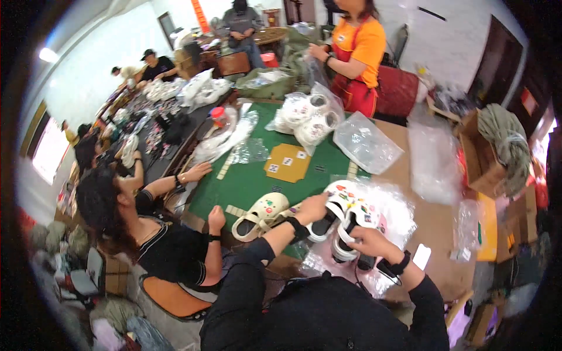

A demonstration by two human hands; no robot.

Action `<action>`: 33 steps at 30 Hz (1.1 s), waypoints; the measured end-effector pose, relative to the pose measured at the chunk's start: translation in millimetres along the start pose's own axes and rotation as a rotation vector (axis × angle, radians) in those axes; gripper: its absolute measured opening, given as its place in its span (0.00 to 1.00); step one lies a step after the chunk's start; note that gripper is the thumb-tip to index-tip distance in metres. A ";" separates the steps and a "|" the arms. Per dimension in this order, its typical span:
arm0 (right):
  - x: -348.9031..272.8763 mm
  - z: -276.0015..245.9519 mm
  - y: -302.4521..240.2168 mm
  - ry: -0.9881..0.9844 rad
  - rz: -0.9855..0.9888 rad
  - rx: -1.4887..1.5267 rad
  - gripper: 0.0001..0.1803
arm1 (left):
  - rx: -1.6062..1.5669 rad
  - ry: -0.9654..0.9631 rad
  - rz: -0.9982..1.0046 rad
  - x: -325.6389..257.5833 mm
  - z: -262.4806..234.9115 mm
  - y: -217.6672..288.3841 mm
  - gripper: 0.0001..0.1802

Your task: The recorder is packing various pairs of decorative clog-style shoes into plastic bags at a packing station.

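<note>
My left hand (314, 209) is closed at the heel end of a white clog (342, 192) with colourful charms on its top. Close beside it, my right hand (372, 241) grips the heel of a second white clog (367, 215), also decorated. Another shoe (344, 251) lies partly hidden under my right hand. Clear plastic wrapping (399, 205) spreads beneath and beyond these shoes. To the left, near my left forearm, a pair of cream clogs (269, 205) with charms rests on the green table top.
A co-worker in black (170, 245) sits at my left, one hand on the table. Across it stands a person in orange and red (362, 50). Bagged white clogs (313, 117), a flat plastic bag (367, 142) and a tan board (288, 163) lie ahead. Cardboard boxes (480, 158) stand right.
</note>
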State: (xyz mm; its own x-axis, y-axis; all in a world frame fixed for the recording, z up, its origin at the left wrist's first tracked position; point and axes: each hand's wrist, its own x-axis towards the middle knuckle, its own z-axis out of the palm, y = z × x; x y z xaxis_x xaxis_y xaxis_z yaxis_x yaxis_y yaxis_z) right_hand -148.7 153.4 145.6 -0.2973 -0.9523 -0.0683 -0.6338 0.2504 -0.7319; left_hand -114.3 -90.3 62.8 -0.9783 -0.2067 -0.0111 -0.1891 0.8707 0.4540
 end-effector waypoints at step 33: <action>81.3 -23.7 -8.8 -0.184 -0.409 -0.898 0.28 | -0.226 -0.022 -0.049 -4.9 21.1 -24.3 0.34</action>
State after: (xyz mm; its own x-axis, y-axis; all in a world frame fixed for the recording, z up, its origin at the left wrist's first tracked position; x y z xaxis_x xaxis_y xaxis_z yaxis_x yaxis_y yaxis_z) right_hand -184.2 77.9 162.6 0.1304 -0.9878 -0.0852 -0.9892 -0.1354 0.0554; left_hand -106.7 -101.0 33.0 -0.9705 -0.2345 -0.0567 -0.2155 0.7371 0.6405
